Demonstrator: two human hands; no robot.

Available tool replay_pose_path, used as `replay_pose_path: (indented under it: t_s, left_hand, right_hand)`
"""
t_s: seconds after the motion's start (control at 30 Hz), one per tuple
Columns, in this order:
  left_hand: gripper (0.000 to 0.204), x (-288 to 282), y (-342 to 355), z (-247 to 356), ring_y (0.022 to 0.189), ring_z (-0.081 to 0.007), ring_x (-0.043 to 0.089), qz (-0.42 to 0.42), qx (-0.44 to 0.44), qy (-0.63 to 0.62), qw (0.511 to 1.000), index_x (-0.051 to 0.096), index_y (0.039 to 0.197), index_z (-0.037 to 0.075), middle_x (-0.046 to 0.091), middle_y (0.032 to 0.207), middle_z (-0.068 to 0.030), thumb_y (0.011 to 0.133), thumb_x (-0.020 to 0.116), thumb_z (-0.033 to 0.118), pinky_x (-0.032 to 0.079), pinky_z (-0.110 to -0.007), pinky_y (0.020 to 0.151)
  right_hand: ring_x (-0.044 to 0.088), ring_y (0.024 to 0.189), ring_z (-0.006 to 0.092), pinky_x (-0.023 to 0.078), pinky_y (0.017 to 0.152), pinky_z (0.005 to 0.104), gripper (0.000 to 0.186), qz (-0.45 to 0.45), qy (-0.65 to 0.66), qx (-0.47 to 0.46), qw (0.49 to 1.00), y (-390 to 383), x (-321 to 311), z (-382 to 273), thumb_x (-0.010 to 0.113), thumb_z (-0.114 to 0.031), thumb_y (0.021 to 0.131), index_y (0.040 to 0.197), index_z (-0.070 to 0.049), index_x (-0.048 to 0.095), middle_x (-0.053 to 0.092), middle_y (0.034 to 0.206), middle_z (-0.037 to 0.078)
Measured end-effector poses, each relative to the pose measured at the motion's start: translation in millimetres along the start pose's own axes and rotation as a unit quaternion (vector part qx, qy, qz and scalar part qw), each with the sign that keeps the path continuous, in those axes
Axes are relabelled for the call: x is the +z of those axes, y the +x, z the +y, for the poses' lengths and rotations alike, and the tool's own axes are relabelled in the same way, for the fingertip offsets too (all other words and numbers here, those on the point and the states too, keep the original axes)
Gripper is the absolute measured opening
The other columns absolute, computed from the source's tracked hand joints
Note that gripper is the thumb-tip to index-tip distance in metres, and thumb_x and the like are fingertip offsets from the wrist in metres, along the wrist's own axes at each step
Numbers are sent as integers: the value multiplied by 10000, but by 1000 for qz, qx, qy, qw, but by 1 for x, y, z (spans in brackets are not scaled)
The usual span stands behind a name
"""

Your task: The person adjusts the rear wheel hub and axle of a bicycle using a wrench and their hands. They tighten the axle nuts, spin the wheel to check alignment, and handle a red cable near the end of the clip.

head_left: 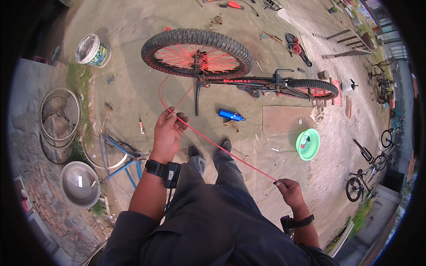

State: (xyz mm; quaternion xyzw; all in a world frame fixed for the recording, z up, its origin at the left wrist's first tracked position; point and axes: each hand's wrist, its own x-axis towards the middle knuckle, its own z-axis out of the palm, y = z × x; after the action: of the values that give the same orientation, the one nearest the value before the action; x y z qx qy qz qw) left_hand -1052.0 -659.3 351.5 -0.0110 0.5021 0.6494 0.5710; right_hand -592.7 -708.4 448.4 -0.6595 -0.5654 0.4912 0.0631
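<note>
Between my two hands stretches a thin red cable housing (224, 150), running slantwise in front of my body. My left hand (171, 126) pinches it near the middle, where it bends. From there a loop rises toward the front of an upturned black bicycle (242, 81) with red spokes. The far end of the loop passes behind or near the handlebar; I cannot tell if it is attached. My right hand (289, 191) pinches the cable housing's other end at the lower right. The bicycle's knobby front wheel (153, 51) stands just beyond my left hand.
A blue canister (230, 115) lies by my feet. A green basin (313, 146) stands to the right, beside a flat brown board (284, 119). On the left are a paint bucket (95, 51), a metal bowl (80, 195), loose rims (79, 111) and a blue frame (117, 145).
</note>
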Motion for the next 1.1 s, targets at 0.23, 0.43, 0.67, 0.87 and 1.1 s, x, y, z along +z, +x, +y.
replay_pose_path:
  t_s: [0.23, 0.43, 0.67, 0.87, 1.1]
  left_hand:
    - [252, 66, -3, 57, 953, -230, 706, -41, 125, -1, 991, 521, 1295, 61, 678, 1022, -88, 1054, 537, 132, 580, -333, 772]
    - [243, 103, -16, 75, 959, -213, 703, -33, 199, 5, 979, 562, 1263, 68, 695, 1046, -78, 1043, 578, 170, 580, -301, 760]
    - [242, 114, -5, 91, 995, -194, 668, -23, 230, 15, 973, 585, 1250, 70, 679, 1095, -69, 1034, 597, 178, 539, -305, 788]
    - [242, 120, 25, 118, 1000, -170, 649, -26, 243, 5, 970, 616, 1238, 57, 679, 1091, -56, 1030, 603, 182, 519, -300, 807]
    - [249, 122, 61, 150, 1007, -153, 643, -41, 243, 0, 969, 633, 1235, 59, 684, 1110, -40, 1030, 604, 198, 498, -273, 833]
  right_hand:
    - [624, 783, 120, 499, 717, 271, 138, 7, 82, -168, 982, 27, -75, -49, 705, -81, 957, 1057, 9, 736, 722, 872, 71]
    - [603, 747, 135, 483, 701, 273, 115, 3, 110, -241, 964, 52, -117, -69, 699, -73, 959, 1039, 2, 732, 702, 847, 75]
    - [625, 765, 141, 500, 706, 287, 118, 1, 118, -261, 958, 77, -135, -87, 699, -75, 960, 1046, -5, 740, 731, 889, 82]
    - [635, 764, 168, 501, 711, 296, 91, 8, 113, -291, 950, 99, -137, -115, 688, -48, 951, 1011, 10, 723, 723, 881, 110]
    - [651, 747, 237, 510, 691, 323, 92, 19, 76, -303, 950, 136, -133, -156, 710, -48, 923, 999, 3, 719, 715, 873, 124]
